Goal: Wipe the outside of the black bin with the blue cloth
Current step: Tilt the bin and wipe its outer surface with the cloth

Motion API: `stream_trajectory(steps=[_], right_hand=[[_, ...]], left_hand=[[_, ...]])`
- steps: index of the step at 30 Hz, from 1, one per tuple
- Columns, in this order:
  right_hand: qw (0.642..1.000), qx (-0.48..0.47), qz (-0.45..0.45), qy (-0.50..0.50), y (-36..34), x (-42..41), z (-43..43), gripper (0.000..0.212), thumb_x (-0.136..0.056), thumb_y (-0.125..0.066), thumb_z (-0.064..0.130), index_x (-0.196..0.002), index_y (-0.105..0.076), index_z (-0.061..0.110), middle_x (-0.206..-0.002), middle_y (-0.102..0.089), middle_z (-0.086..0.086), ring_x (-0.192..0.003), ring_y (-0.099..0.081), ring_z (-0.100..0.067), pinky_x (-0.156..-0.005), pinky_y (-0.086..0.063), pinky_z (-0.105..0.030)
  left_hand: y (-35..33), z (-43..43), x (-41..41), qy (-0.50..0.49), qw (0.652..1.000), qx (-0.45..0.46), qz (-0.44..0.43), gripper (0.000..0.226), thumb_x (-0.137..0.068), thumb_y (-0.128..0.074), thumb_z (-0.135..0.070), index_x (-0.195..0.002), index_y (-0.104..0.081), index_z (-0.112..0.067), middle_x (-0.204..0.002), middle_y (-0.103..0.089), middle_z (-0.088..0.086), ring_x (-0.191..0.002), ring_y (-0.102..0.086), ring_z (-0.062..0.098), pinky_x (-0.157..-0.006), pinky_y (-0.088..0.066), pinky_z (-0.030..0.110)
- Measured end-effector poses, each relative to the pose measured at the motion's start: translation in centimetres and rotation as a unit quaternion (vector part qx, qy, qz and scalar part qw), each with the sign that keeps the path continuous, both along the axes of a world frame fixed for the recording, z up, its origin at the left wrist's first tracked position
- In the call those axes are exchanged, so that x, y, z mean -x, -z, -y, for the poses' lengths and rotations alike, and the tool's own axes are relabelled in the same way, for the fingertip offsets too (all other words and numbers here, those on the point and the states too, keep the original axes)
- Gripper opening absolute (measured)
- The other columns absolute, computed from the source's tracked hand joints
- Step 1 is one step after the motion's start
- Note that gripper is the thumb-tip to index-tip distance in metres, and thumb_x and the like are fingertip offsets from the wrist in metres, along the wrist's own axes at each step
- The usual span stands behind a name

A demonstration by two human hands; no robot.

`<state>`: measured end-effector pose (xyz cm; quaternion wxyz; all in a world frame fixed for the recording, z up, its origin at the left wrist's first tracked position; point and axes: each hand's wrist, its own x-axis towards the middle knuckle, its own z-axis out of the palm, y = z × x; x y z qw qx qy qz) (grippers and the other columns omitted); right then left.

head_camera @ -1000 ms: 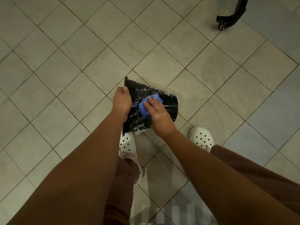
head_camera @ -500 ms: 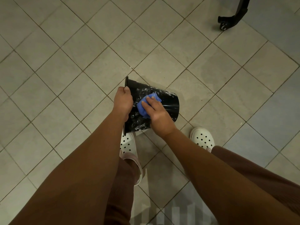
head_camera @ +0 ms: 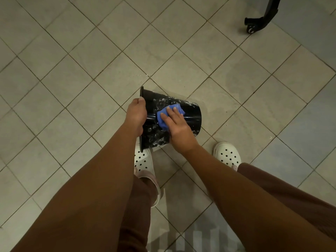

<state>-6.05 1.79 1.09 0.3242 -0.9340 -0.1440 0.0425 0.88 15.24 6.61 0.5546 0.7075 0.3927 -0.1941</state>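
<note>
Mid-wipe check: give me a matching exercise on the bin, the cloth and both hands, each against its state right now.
Things:
1. bin
2. cloth
3. left hand
4. right hand

States:
A. grips the bin at its rim
B. lies flat on the cloth, fingers straight
C. tipped on its side, flecked with white
D. pressed against the bin's outer wall

Pairs: 1-C, 2-D, 3-A, 4-B

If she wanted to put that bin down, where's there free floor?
Bare tiles spread left of the left hand and ahead of the bin, up to the black wheeled leg. Crowded around the white shoes.
</note>
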Motion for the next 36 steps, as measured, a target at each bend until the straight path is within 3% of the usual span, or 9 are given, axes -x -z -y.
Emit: stream_trajectory(steps=[4, 8, 13, 15, 21, 24, 29, 31, 36], right_hand=[[0.996, -0.026, -0.031, 0.085, 0.6, -1.1, 0.8, 0.064, -0.068, -0.07, -0.014, -0.128, -0.05, -0.004, -0.132, -0.048, -0.028, -0.125, -0.043, -0.044, -0.102, -0.039, -0.051], [0.991, -0.015, -0.022, 0.132, 1.2, 0.2, 1.4, 0.059, -0.068, -0.068, -0.017, -0.124, -0.053, -0.006, -0.128, -0.05, -0.031, -0.121, -0.045, -0.049, -0.101, -0.037, -0.056], [0.999, -0.018, 0.036, 0.018, -0.1, 0.8, -0.3, 0.06, -0.065, -0.075, -0.011, -0.121, -0.058, -0.001, -0.128, -0.052, -0.027, -0.122, -0.046, -0.045, -0.101, -0.024, -0.053], [0.998, -0.022, 0.051, -0.008, -0.4, 0.1, -1.0, 0.058, -0.066, -0.074, -0.012, -0.121, -0.058, -0.002, -0.127, -0.053, -0.028, -0.12, -0.048, -0.045, -0.102, -0.028, -0.051], [0.995, 0.005, 0.023, 0.096, -0.2, -0.2, 0.5, 0.061, -0.053, -0.076, -0.019, -0.112, -0.063, -0.006, -0.113, -0.06, -0.028, -0.104, -0.059, -0.044, -0.09, -0.046, -0.048], [0.998, 0.024, 0.026, 0.052, 0.1, 1.2, 1.0, 0.061, -0.052, -0.08, -0.015, -0.11, -0.065, -0.002, -0.113, -0.06, -0.028, -0.103, -0.059, -0.044, -0.089, -0.046, -0.046], [0.998, 0.037, 0.034, -0.04, -0.8, 0.7, 0.0, 0.058, -0.061, -0.078, -0.008, -0.116, -0.061, -0.001, -0.119, -0.056, -0.029, -0.112, -0.054, -0.044, -0.091, -0.048, -0.048], [0.999, 0.023, 0.011, -0.019, -1.2, 0.2, -0.1, 0.056, -0.064, -0.076, -0.009, -0.117, -0.061, 0.0, -0.121, -0.055, -0.028, -0.113, -0.053, -0.043, -0.093, -0.047, -0.046], [0.99, -0.012, -0.061, 0.129, -1.3, -1.2, 0.0, 0.056, -0.073, -0.063, -0.013, -0.127, -0.054, 0.001, -0.131, -0.048, -0.023, -0.122, -0.044, -0.038, -0.103, -0.038, -0.039]], left_hand=[[0.0, 0.0, -0.2, -0.014, 1.0, 0.02, 0.002, 0.03, -0.104, -0.036, -0.034, -0.098, -0.061, -0.02, -0.103, -0.067, 0.01, -0.099, -0.065, 0.028, -0.087, -0.054, 0.041], [0.0, 0.0, -0.3, -0.015, 1.0, 0.012, -0.007, 0.032, -0.103, -0.036, -0.036, -0.092, -0.062, -0.02, -0.11, -0.066, 0.013, -0.105, -0.063, 0.031, -0.097, -0.05, 0.048], [-0.2, -0.1, -0.5, -0.003, 1.0, 0.01, -0.013, 0.037, -0.103, -0.034, -0.035, -0.105, -0.064, -0.014, -0.102, -0.068, 0.012, -0.098, -0.066, 0.03, -0.092, -0.054, 0.047], [-0.4, 0.1, -0.4, 0.005, 1.0, 0.004, -0.007, 0.038, -0.104, -0.033, -0.034, -0.105, -0.063, -0.012, -0.099, -0.067, 0.011, -0.096, -0.066, 0.028, -0.089, -0.055, 0.044], [-0.3, 0.1, -0.4, -0.018, 1.0, -0.002, -0.013, 0.033, -0.104, -0.035, -0.034, -0.098, -0.063, -0.016, -0.103, -0.066, 0.013, -0.099, -0.065, 0.03, -0.092, -0.054, 0.046], [0.0, -0.2, -0.3, -0.019, 1.0, -0.01, -0.013, 0.033, -0.104, -0.034, -0.033, -0.093, -0.061, -0.017, -0.099, -0.064, 0.011, -0.1, -0.063, 0.031, -0.092, -0.053, 0.045], [-0.3, 0.1, -0.6, 0.002, 1.0, -0.013, -0.006, 0.035, -0.105, -0.032, -0.032, -0.112, -0.059, -0.012, -0.096, -0.064, 0.01, -0.088, -0.063, 0.025, -0.082, -0.054, 0.04], [-0.5, 0.2, -0.8, 0.004, 1.0, -0.01, -0.006, 0.037, -0.105, -0.031, -0.033, -0.116, -0.059, -0.011, -0.095, -0.063, 0.008, -0.088, -0.063, 0.024, -0.081, -0.053, 0.039], [-0.5, 0.6, -1.0, -0.007, 1.0, -0.006, 0.001, 0.038, -0.105, -0.033, -0.034, -0.12, -0.059, -0.011, -0.111, -0.064, 0.012, -0.104, -0.062, 0.029, -0.096, -0.051, 0.047]])
